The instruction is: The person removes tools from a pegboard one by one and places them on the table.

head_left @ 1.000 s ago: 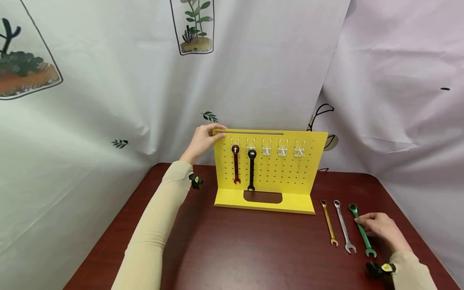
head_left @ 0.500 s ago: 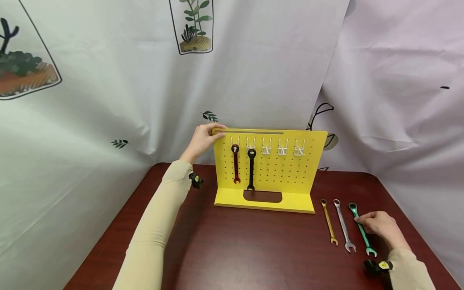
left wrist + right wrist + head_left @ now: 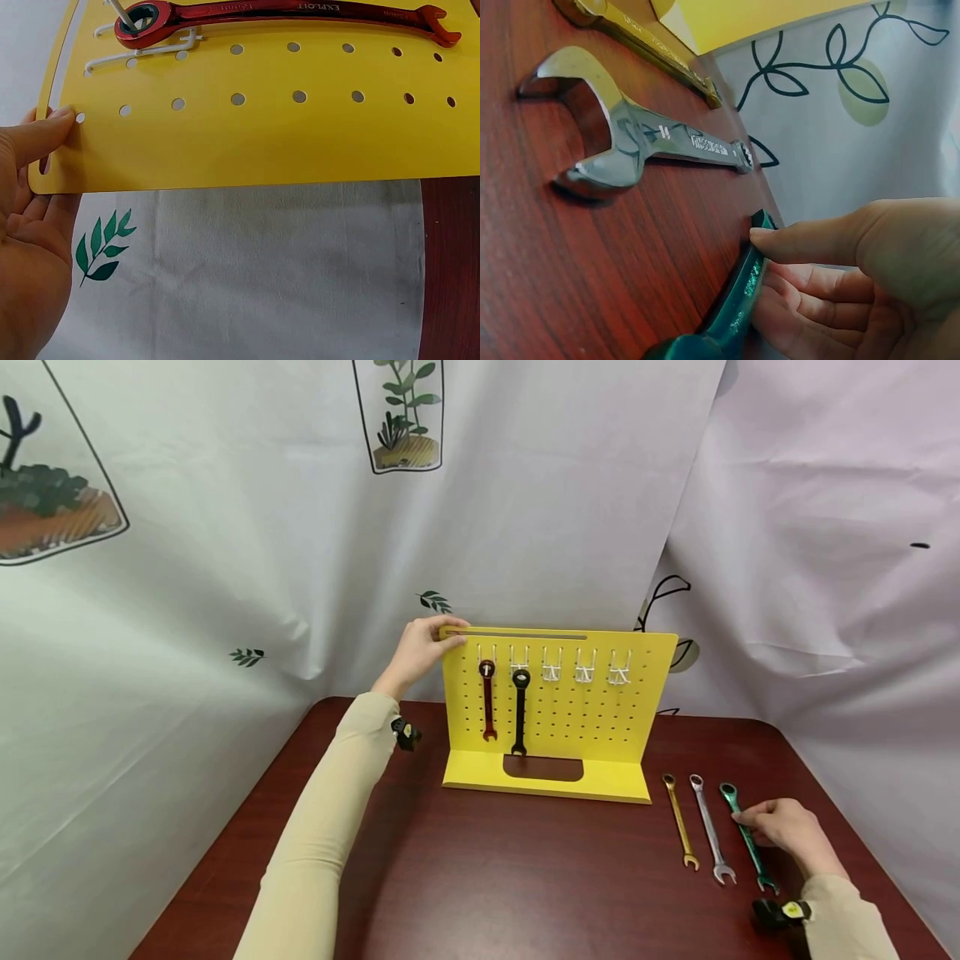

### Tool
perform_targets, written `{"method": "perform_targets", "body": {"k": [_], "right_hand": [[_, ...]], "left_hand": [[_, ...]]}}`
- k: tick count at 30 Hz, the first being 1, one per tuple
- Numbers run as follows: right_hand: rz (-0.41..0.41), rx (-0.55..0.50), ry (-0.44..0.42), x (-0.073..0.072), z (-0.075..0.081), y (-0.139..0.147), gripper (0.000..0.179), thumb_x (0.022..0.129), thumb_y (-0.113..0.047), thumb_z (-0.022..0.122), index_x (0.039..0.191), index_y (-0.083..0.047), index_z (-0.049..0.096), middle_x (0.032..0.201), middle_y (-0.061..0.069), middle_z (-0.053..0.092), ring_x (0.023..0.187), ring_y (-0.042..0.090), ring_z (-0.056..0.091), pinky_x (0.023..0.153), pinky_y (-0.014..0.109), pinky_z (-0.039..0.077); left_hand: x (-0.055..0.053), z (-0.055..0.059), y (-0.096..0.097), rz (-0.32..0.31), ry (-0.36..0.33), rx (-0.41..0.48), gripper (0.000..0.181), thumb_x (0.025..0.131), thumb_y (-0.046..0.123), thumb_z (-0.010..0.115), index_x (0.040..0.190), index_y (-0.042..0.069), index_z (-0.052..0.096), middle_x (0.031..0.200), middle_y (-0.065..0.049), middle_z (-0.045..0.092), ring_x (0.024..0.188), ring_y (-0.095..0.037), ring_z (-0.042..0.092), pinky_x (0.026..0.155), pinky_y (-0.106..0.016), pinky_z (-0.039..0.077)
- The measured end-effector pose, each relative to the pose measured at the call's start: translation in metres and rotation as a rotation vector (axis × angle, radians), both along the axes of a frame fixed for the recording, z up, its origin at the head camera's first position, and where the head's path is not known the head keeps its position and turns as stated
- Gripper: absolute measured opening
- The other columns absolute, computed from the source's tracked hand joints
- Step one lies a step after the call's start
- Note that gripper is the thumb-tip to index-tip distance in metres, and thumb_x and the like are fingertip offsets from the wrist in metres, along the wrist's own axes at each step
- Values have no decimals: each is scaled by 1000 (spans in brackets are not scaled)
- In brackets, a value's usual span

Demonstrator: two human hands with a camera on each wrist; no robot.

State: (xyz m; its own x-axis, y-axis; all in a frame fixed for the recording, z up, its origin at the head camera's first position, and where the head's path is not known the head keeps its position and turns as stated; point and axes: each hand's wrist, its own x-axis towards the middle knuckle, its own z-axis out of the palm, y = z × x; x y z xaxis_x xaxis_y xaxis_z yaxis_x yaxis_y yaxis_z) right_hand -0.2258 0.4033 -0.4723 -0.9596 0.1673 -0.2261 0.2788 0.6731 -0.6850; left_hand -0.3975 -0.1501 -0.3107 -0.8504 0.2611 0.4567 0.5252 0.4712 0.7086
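My left hand point(image 3: 420, 652) grips the top left corner of a yellow pegboard point(image 3: 577, 718), thumb on the front face. In the left wrist view a red combination wrench point(image 3: 300, 10) hangs from a white hook close to that hand. Beside it on the board hangs a black wrench point(image 3: 521, 712). At the table's right, my right hand point(image 3: 789, 831) pinches a green combination wrench point(image 3: 739, 296) by its shaft between thumb and fingers. To its left lie a silver wrench point(image 3: 682, 139) and a gold wrench point(image 3: 681, 822), side by side.
Several white hooks point(image 3: 585, 668) without wrenches run along the upper right of the board. The board's foot point(image 3: 472, 768) rests on a dark red table point(image 3: 525, 860). A white printed curtain point(image 3: 555, 527) hangs behind and at both sides.
The green wrench looks slightly tilted in my right hand, its glare gone darker. Both hands keep nearly the same places; the left still holds the board.
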Motion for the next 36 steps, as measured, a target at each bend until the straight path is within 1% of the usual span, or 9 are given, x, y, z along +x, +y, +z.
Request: {"method": "perform_targets", "body": {"k": [4, 8, 16, 21, 26, 28, 31, 33, 36], "right_hand": [[-7, -4, 1, 0, -1, 0, 34, 89, -24, 77, 94, 9, 74, 91, 20, 68, 71, 19, 68, 68, 40, 58], [-11, -5, 6, 0, 0, 0, 35, 89, -25, 77, 94, 10, 74, 92, 21, 68, 71, 18, 68, 67, 39, 58], [-24, -23, 12, 3, 1, 1, 39, 88, -28, 77, 95, 10, 73, 84, 10, 69, 69, 15, 67, 66, 36, 58], [-20, -46, 25, 5, 0, 0, 41, 92, -27, 74, 99, 14, 70, 85, 8, 69, 70, 16, 66, 65, 35, 58], [-3, -1, 90, 4, 3, -2, 47, 95, -28, 69, 108, 17, 66, 87, 11, 71, 71, 14, 67, 63, 31, 57], [11, 45, 125, 4, 8, -5, 50, 96, -31, 68, 112, 17, 66, 90, 15, 73, 72, 15, 68, 63, 31, 56], [36, 84, 163, 1, 18, -13, 55, 99, -37, 65, 118, 14, 65, 97, 19, 73, 76, 17, 70, 64, 33, 54], [56, 103, 194, -2, 24, -21, 56, 100, -41, 63, 121, 11, 66, 100, 18, 73, 79, 17, 68, 65, 33, 53], [82, 103, 247, -7, 33, -35, 57, 99, -44, 63, 124, 7, 66, 102, 18, 73, 82, 19, 68, 65, 31, 51]], "left_hand": [[-1, 0, 0, 1, -4, 0, 24, 97, 20, 71, 120, 15, 74, 104, -4, 70, 76, -23, 56, 65, -32, 44], [-1, 0, 0, 2, -4, 4, 23, 97, 20, 71, 119, 16, 74, 103, -4, 70, 75, -23, 55, 65, -33, 44], [-1, 0, 0, -2, -5, 1, 23, 97, 20, 70, 119, 15, 74, 106, -4, 70, 80, -23, 61, 70, -33, 49], [-1, -1, 0, 1, -9, 3, 23, 97, 19, 70, 119, 14, 74, 107, -5, 70, 80, -22, 61, 71, -34, 50], [-2, -3, 0, 3, -5, -1, 23, 97, 18, 70, 119, 14, 74, 104, -5, 71, 77, -22, 60, 69, -34, 49], [-2, -3, 0, 0, 1, -4, 23, 97, 18, 71, 119, 14, 74, 104, -5, 71, 77, -22, 60, 69, -34, 49], [-2, -2, 1, -5, 7, -6, 23, 97, 18, 71, 119, 14, 74, 106, -5, 71, 78, -22, 61, 70, -33, 50], [-1, -2, 1, -4, 9, -6, 23, 97, 18, 71, 119, 14, 74, 108, -5, 71, 80, -22, 62, 70, -34, 50], [-1, -1, 1, -4, 2, 4, 23, 97, 18, 71, 119, 14, 74, 108, -5, 70, 81, -21, 63, 72, -34, 51]]}}
